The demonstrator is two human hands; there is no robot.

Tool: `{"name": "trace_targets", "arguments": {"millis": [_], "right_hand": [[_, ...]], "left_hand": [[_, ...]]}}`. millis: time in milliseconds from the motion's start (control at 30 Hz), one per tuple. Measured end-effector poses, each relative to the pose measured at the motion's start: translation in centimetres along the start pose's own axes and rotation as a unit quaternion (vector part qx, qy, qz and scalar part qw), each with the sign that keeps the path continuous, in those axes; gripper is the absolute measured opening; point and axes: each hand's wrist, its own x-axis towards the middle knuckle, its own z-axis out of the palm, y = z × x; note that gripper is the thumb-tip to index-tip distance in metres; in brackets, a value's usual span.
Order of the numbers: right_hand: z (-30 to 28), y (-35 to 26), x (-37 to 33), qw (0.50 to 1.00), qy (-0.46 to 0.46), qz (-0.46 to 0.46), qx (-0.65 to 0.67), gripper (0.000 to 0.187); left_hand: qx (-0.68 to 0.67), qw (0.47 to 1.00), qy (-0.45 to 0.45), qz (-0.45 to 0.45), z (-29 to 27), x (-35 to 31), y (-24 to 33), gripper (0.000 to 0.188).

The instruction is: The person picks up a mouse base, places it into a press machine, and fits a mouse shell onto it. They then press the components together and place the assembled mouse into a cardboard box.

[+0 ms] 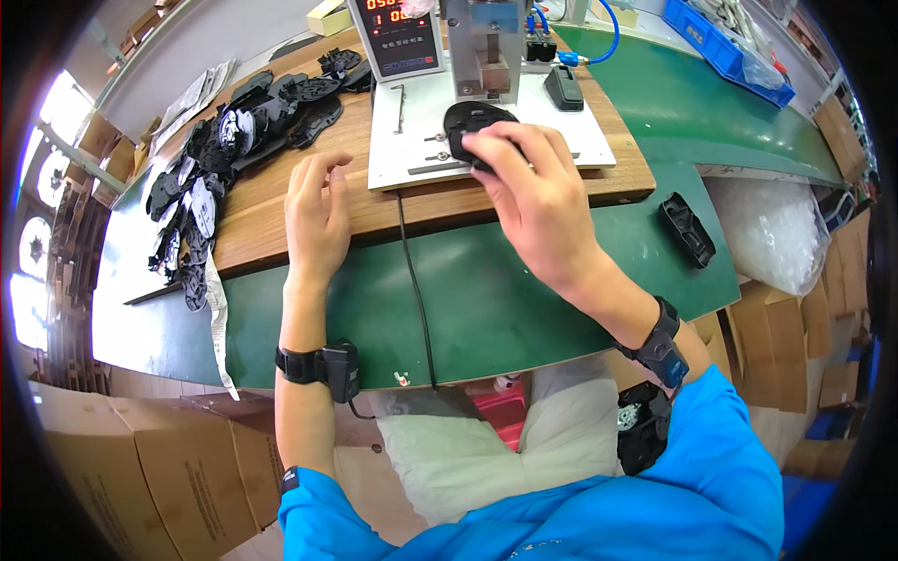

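My right hand [538, 196] pinches the edge of a rounded black plastic part [470, 120] between thumb and fingers. The part sits at the front of the press machine [486, 56], over its white base plate [393, 159], and my fingers hide its right side. My left hand [318, 210] rests near the front edge of the wooden board [253, 210], its fingers loosely bent and holding nothing. Left of that hand lies a long heap of black plastic parts [267, 112], some with shiny pale faces.
A digital display box [402, 56] stands beside the press, with a small black block [564, 89] to the right. A black tray-like part [687, 229] lies on the green table [374, 327]. A black cable [412, 280] crosses the front edge. A blue bin [720, 47] stands far right.
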Motion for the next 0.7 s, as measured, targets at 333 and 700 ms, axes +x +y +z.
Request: {"name": "trace_targets", "arguments": {"millis": [333, 700], "right_hand": [[1.4, -1.2, -1.9, 0.968, -0.126, -0.158, 0.150, 0.017], [1.7, -1.0, -1.7, 0.971, -0.123, -0.135, 0.154, 0.023]], "left_hand": [[-0.421, 0.870, -0.159, -0.201, -0.2, 0.1, 1.7, 0.032], [-0.211, 0.964, -0.088, -0.133, 0.5, -0.3, 1.9, 0.020]]}}
